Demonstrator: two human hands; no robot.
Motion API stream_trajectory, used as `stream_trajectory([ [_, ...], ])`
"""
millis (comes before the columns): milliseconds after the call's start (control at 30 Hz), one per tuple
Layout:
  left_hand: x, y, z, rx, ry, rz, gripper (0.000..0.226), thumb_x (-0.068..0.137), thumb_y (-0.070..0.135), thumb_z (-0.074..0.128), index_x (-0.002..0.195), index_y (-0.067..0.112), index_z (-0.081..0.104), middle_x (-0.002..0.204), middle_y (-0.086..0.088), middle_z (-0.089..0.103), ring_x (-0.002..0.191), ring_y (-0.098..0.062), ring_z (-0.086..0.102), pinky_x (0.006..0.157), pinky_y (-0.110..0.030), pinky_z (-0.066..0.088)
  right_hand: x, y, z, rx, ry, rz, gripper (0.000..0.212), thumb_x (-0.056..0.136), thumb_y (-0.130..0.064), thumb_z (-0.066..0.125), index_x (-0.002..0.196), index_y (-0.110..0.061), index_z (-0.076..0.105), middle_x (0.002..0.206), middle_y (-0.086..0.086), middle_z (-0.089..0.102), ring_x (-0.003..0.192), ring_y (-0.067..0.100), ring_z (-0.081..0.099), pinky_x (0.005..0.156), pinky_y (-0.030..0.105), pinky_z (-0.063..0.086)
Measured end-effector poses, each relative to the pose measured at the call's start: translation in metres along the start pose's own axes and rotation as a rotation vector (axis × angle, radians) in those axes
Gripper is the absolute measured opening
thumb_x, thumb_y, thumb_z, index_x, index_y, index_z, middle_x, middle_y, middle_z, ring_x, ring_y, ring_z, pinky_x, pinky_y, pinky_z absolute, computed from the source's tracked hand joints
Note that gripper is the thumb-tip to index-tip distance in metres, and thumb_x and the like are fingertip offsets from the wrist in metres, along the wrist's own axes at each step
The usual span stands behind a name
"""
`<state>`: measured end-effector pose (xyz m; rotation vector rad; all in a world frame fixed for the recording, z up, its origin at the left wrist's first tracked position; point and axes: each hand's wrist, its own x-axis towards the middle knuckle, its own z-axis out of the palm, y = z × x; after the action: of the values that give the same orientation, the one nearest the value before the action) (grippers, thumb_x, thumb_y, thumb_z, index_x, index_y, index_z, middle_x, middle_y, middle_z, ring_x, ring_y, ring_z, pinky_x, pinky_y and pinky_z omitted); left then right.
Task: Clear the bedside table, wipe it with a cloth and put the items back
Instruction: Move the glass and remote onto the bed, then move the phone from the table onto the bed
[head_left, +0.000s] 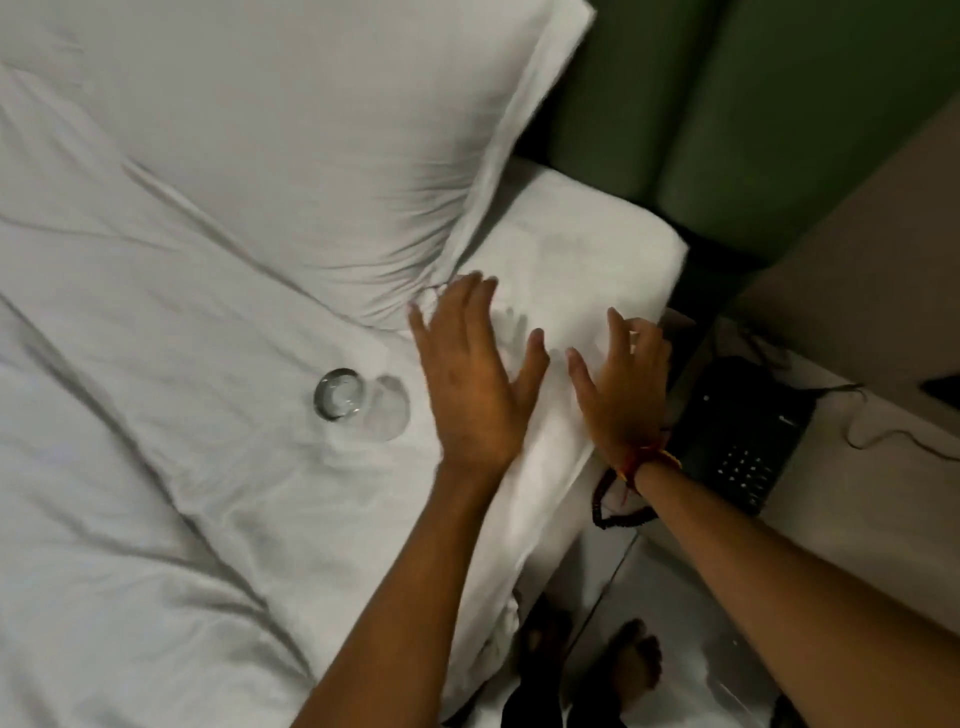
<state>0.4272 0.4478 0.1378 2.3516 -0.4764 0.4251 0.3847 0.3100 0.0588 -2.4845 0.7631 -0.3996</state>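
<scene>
Just left of left hand (475, 384), glass (340, 393)

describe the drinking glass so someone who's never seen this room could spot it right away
Start at the white bed that fills the left of the view, below the big pillow. The glass lies tipped on its side on the sheet, just left of the left hand. It is the only clear, round object on the bedding.

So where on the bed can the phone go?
Bare sheet lies left of the glass, below the pillow. Between the glass and the bed's edge it is crowded: both the left hand and right hand hover there.
</scene>
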Motion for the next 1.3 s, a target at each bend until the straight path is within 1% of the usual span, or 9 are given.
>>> stream_trajectory([
  [200, -0.048, 0.075, 0.138, -0.243, -0.531, -0.064, 0.057, 0.101, 0.034, 0.057, 0.149, 0.005, 0.046, 0.147, -0.014, 0.055, 0.133, -0.030, 0.052, 0.112, -0.044, 0.044, 0.003, 0.122, -0.037, 0.078, -0.006, 0.325, 0.069, 0.093, -0.047, 0.056, 0.146, -0.003, 0.046, 0.142, 0.023, 0.045, 0.128, 0.040, 0.046, 0.108, 0.048, 0.044],
  [333, -0.088, 0.091, 0.208, -0.246, -0.853, -0.249, 0.055, 0.103, 0.035, 0.057, 0.150, 0.009, 0.046, 0.148, -0.014, 0.055, 0.134, -0.029, 0.053, 0.110, -0.029, 0.040, -0.015, 0.206, -0.044, 0.120, -0.033, 0.581, 0.066, 0.092, -0.032, 0.068, 0.146, -0.001, 0.046, 0.146, 0.023, 0.043, 0.131, 0.040, 0.048, 0.109, 0.044, 0.043],
  [400, -0.100, 0.079, 0.240, -0.227, -0.916, -0.350, 0.054, 0.100, 0.046, 0.054, 0.144, 0.014, 0.054, 0.139, -0.012, 0.063, 0.127, -0.031, 0.060, 0.107, -0.030, 0.046, -0.024, 0.238, -0.035, 0.272, -0.060, 0.731, 0.076, 0.083, -0.045, 0.072, 0.145, -0.010, 0.045, 0.143, 0.018, 0.050, 0.127, 0.036, 0.055, 0.107, 0.047, 0.050],
  [500, -0.113, 0.064, 0.277, -0.213, -0.913, -0.342, 0.055, 0.097, 0.059, 0.043, 0.129, 0.020, 0.063, 0.121, -0.008, 0.072, 0.111, -0.029, 0.068, 0.098, -0.044, 0.056, -0.040, 0.289, 0.000, 0.484, -0.030, 0.837, 0.081, 0.063, -0.057, 0.067, 0.132, -0.015, 0.056, 0.126, 0.012, 0.066, 0.110, 0.031, 0.068, 0.095, 0.050, 0.058],
  [700, -0.114, 0.091, 0.276, -0.278, -0.891, -0.514, 0.034, 0.106, 0.039, 0.049, 0.118, 0.011, 0.063, 0.099, -0.008, 0.068, 0.089, -0.026, 0.067, 0.079, -0.031, 0.058, -0.041, 0.314, 0.035, 0.553, 0.024, 0.911, 0.088, 0.061, -0.061, 0.054, 0.135, -0.013, 0.058, 0.127, 0.012, 0.068, 0.113, 0.031, 0.068, 0.096, 0.048, 0.058],
  [767, -0.113, 0.097, 0.269, -0.300, -0.888, -0.544, 0.032, 0.106, 0.037, 0.051, 0.119, 0.010, 0.063, 0.092, 0.001, 0.064, 0.079, -0.010, 0.061, 0.072, -0.018, 0.053, -0.039, 0.293, 0.012, 0.523, 0.036, 0.930, 0.077, 0.069, -0.057, 0.058, 0.131, -0.011, 0.061, 0.123, 0.013, 0.070, 0.109, 0.031, 0.070, 0.092, 0.049, 0.060],
  [900, -0.107, 0.101, 0.250, -0.318, -0.806, -0.475, 0.040, 0.102, 0.046, 0.055, 0.119, 0.012, 0.069, 0.109, -0.005, 0.070, 0.102, -0.021, 0.068, 0.093, -0.036, 0.055, -0.043, 0.235, -0.047, 0.416, 0.057, 0.864, 0.036, 0.097, -0.031, 0.063, 0.125, -0.008, 0.063, 0.117, 0.013, 0.070, 0.102, 0.028, 0.070, 0.085, 0.042, 0.060],
  [1033, -0.086, 0.106, 0.209, -0.349, -0.708, -0.447, 0.043, 0.104, 0.041, 0.055, 0.127, 0.007, 0.068, 0.106, 0.002, 0.067, 0.097, -0.010, 0.060, 0.086, -0.022, 0.046, -0.040, 0.197, -0.066, 0.312, 0.098, 0.777, 0.036, 0.101, -0.040, 0.054, 0.118, -0.011, 0.065, 0.107, 0.011, 0.071, 0.090, 0.024, 0.068, 0.073, 0.036, 0.058],
  [1300, 0.000, 0.086, 0.132, -0.340, -0.419, -0.348, 0.046, 0.103, 0.050, 0.050, 0.100, 0.010, 0.075, 0.090, -0.009, 0.074, 0.084, -0.024, 0.067, 0.075, -0.031, 0.049, 0.009, 0.094, -0.093, 0.245, 0.228, 0.531, 0.036, 0.104, -0.038, 0.049, 0.108, -0.012, 0.073, 0.092, 0.012, 0.074, 0.083, 0.029, 0.069, 0.063, 0.029, 0.042],
])
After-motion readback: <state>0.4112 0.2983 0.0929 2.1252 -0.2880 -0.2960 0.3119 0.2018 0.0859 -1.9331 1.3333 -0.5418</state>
